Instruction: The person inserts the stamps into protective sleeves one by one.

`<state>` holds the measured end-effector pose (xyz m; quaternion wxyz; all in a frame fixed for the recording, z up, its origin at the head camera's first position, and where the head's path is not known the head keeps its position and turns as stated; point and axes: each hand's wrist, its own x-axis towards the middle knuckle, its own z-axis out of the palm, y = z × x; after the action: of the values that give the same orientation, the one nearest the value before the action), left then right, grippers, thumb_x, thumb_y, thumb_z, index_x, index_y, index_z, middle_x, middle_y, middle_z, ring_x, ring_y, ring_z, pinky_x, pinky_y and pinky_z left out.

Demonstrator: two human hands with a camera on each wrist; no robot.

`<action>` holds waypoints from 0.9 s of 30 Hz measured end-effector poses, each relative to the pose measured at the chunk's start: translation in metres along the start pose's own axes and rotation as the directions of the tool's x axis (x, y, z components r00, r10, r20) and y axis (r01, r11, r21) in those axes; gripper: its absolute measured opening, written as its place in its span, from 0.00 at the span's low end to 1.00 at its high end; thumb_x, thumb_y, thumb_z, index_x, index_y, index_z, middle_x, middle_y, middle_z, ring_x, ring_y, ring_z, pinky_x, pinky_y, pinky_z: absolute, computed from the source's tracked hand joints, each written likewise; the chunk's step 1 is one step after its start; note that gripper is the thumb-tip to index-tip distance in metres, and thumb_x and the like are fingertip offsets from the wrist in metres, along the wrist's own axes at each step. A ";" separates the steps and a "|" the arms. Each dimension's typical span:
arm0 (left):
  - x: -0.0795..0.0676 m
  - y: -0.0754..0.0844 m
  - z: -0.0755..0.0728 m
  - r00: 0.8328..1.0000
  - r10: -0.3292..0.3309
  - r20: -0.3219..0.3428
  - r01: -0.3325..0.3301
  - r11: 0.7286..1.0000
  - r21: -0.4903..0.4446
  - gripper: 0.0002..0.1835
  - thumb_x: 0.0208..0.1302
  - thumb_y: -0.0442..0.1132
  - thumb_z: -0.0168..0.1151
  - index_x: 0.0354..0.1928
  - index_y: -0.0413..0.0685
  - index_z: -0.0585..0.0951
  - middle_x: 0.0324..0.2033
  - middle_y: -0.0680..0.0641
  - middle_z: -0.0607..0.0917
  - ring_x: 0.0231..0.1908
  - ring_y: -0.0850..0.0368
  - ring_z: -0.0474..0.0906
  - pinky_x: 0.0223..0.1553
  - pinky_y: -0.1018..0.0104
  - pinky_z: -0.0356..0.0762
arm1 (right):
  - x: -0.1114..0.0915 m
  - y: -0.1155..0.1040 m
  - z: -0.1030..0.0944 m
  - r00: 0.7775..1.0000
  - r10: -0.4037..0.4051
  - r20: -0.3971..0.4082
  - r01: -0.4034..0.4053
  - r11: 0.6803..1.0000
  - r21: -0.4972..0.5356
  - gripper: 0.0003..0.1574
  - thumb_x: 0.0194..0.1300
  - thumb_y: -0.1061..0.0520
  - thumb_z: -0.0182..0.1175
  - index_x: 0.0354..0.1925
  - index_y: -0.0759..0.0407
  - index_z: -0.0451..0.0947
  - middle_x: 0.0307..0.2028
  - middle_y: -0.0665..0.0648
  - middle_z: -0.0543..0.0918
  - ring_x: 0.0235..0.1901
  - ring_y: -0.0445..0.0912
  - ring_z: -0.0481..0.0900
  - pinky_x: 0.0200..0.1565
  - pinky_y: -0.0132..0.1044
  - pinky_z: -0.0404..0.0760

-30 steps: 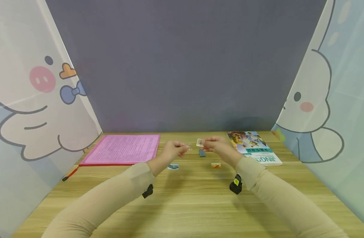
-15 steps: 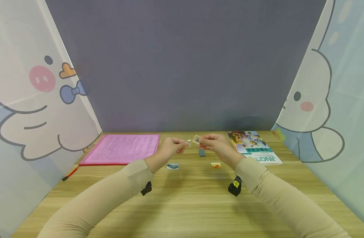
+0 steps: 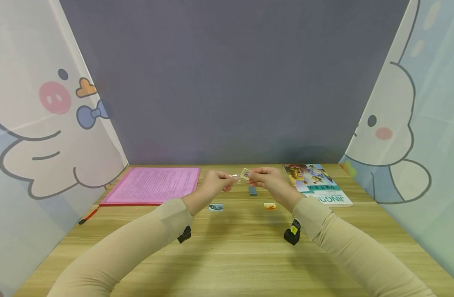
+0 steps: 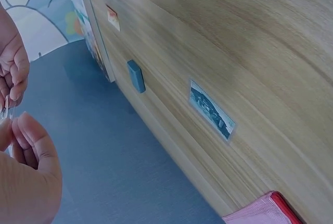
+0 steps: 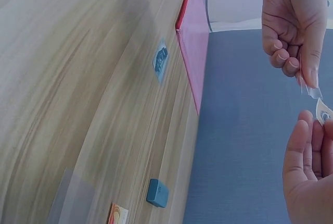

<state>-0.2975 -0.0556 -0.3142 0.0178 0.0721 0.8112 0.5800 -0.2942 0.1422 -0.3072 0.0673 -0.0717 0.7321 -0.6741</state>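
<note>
In the head view my right hand pinches a small pale stamp with a dark round motif, held by one edge between thumb and fingers. Facing it, my left hand pinches a small clear plastic sleeve. Sleeve and stamp meet edge to edge, both raised above the table. The right wrist view shows the sleeve right at the stamp's toothed corner. Beneath the hands lie a blue-grey stamp in a clear sleeve, a yellow-and-red stamp and a small blue block.
A pink zip folder with a printed sheet lies at the back left, its red pull hanging off the corner. At the back right is a picture book. A translucent sheet lies on the wooden table. Fabric walls enclose three sides.
My right hand has brought the stamp left and tilted it, closing the gap to the clear sleeve. In the last half second both hands have barely moved.
</note>
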 end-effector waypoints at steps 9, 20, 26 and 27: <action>0.000 -0.001 0.001 1.000 -0.010 -0.016 0.010 1.000 0.004 0.12 0.60 0.41 0.69 0.31 0.37 0.85 0.26 0.47 0.86 0.23 0.61 0.78 0.31 0.69 0.85 | -0.001 0.003 0.002 1.000 -0.001 0.005 0.001 1.000 0.008 0.18 0.68 0.58 0.60 0.51 0.69 0.75 0.38 0.54 0.83 0.40 0.47 0.85 0.48 0.37 0.85; 0.001 -0.001 0.002 0.999 -0.025 -0.035 0.024 0.999 -0.029 0.10 0.61 0.39 0.68 0.32 0.36 0.85 0.26 0.44 0.86 0.23 0.60 0.79 0.30 0.70 0.84 | 0.002 0.007 0.004 1.000 -0.018 -0.007 0.018 1.000 0.011 0.16 0.67 0.60 0.61 0.49 0.70 0.76 0.38 0.54 0.83 0.42 0.51 0.85 0.55 0.47 0.82; 0.001 -0.001 0.002 0.999 -0.033 -0.033 0.031 0.999 -0.043 0.10 0.60 0.39 0.69 0.32 0.36 0.85 0.29 0.41 0.86 0.22 0.62 0.77 0.30 0.71 0.84 | 0.003 0.008 0.005 1.000 -0.019 -0.015 0.019 1.000 0.008 0.14 0.67 0.60 0.61 0.47 0.69 0.77 0.34 0.51 0.85 0.34 0.42 0.85 0.48 0.39 0.85; 0.001 -0.001 0.002 0.999 -0.032 -0.032 0.031 0.999 -0.043 0.10 0.60 0.39 0.69 0.32 0.36 0.85 0.30 0.40 0.87 0.22 0.62 0.77 0.31 0.71 0.84 | 0.003 0.008 0.005 1.000 -0.018 -0.015 0.018 1.000 0.010 0.14 0.67 0.60 0.61 0.47 0.68 0.78 0.33 0.51 0.85 0.34 0.42 0.85 0.48 0.39 0.85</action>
<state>-0.2989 -0.0540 -0.3161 0.0154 0.0493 0.7999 0.5980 -0.2961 0.1369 -0.3154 0.0561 -0.0728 0.7286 -0.6788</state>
